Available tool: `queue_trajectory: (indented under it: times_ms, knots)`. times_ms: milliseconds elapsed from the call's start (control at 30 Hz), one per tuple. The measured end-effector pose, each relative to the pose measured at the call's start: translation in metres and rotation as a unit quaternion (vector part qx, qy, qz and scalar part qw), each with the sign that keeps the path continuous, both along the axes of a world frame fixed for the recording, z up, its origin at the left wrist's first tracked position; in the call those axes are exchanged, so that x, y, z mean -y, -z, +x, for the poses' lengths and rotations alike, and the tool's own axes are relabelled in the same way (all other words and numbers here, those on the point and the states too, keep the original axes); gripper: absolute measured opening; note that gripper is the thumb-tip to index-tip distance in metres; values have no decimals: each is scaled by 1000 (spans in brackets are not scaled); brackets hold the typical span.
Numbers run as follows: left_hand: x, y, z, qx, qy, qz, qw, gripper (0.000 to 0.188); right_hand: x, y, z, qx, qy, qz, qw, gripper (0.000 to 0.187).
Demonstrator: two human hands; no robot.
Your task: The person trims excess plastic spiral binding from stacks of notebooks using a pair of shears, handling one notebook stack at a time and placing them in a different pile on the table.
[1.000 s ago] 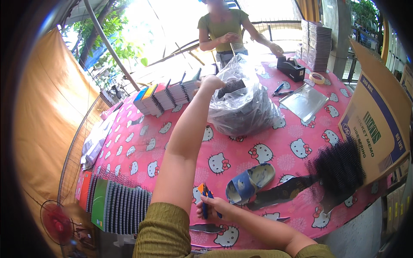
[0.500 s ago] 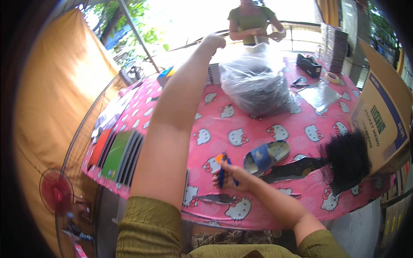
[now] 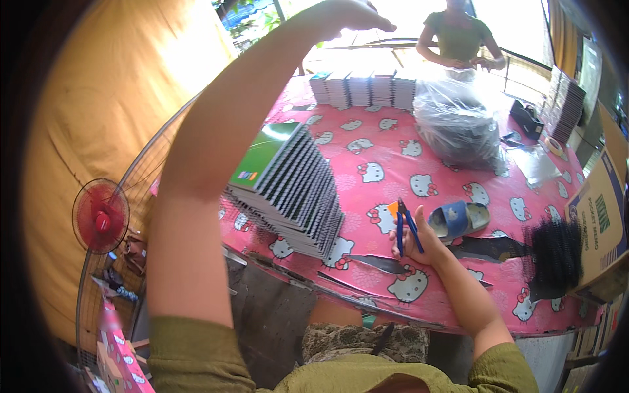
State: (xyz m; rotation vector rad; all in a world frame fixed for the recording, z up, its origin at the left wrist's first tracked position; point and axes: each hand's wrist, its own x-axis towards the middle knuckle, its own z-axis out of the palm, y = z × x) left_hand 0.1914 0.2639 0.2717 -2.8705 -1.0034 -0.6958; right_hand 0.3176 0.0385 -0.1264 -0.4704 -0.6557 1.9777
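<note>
My left hand (image 3: 360, 16) is raised high at the top edge, its fingers stretched to the right against bright light. Nothing shows in it. Below that arm, a tall leaning stack of spiral notebooks (image 3: 295, 183) with a green cover on top stands on the table. My right hand (image 3: 422, 243) is near the table's front, palm partly turned up, around blue-handled cutting pliers (image 3: 413, 230) whose jaws point away from me. A small orange piece (image 3: 394, 209) shows beside the jaws. Just right of this hand lies a blue slipper (image 3: 458, 219).
The pink patterned tablecloth (image 3: 367, 147) is torn near the front. Behind are notebook rows (image 3: 360, 88), a filled clear plastic bag (image 3: 455, 124) and another person (image 3: 458, 39). Black spiral coils (image 3: 553, 252) and a carton (image 3: 596, 209) stand right; a red fan (image 3: 100, 219) stands left.
The view has swung left, bringing the whole notebook stack into sight. My left hand stays raised. My right hand keeps the pliers, with its fingers more opened around the handles.
</note>
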Motion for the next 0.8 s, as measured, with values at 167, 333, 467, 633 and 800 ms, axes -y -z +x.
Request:
queue_trajectory:
  times_ms: [167, 333, 467, 633, 800]
  knots:
    - [99, 34, -126, -15, 101, -44, 994, 32, 13, -24, -35, 240, 91, 90, 962, 30]
    - [113, 93, -196, 18, 208, -35, 977, 25, 26, -130, -92, 480, 201, 463, 718, 35]
    - [121, 112, -194, 53, 253, -38, 965, 17, 19, -178, -118, 505, 337, 555, 569, 43]
    - [121, 118, -198, 85, 245, -55, 964, 25, 14, -186, -130, 523, 384, 570, 504, 47]
    - [121, 121, -202, 121, 231, -50, 964, 28, 13, -196, -144, 539, 414, 594, 430, 41]
